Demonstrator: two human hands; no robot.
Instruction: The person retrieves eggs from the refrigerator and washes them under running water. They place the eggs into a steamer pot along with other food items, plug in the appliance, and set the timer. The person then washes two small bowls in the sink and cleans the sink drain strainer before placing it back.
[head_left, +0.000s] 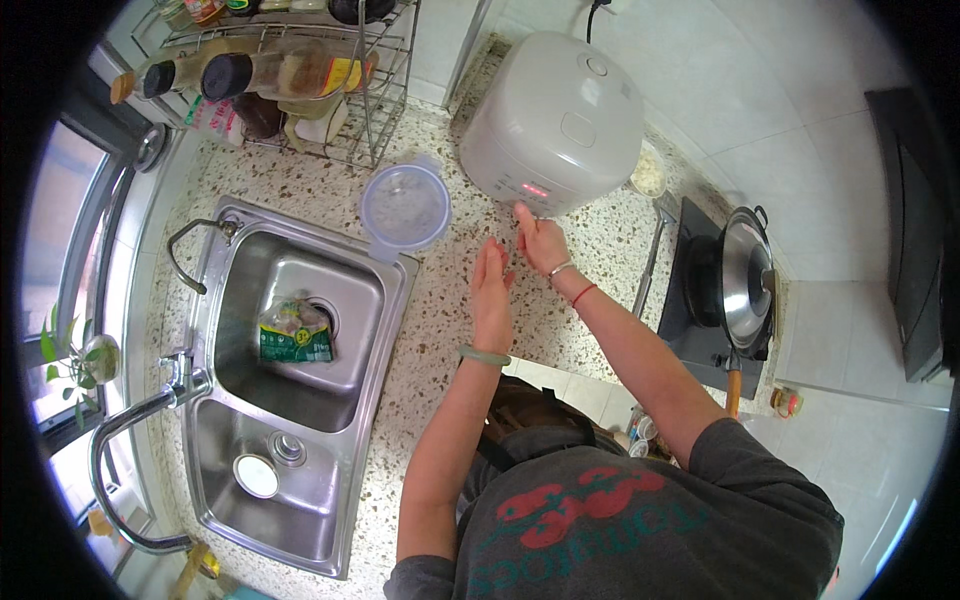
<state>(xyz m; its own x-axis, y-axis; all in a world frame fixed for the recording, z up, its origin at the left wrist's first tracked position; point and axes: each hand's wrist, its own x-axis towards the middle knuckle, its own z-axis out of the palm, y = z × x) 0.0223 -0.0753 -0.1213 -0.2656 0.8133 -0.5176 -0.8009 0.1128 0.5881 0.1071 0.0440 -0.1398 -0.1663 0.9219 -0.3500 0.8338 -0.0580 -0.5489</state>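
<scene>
A pale grey rice cooker (560,120) stands at the back of the speckled counter, with lit red digits on its front panel. My right hand (542,245) is at the lower edge of that panel, one finger stretched out to it and the others bent. Whether the fingertip touches is unclear. Beside it, to the left, my left hand (492,285) hovers over the counter with extended fingers and holds nothing. A round clear container with a bluish lid (405,207) sits on the counter left of the cooker.
On the left is a double steel sink (385,330) with a green printed plastic bag (296,330) and a small white dish (256,476). A wire rack (365,130) of bottles stands behind it. At right, a lidded wok (745,285) rests on the stove (690,260).
</scene>
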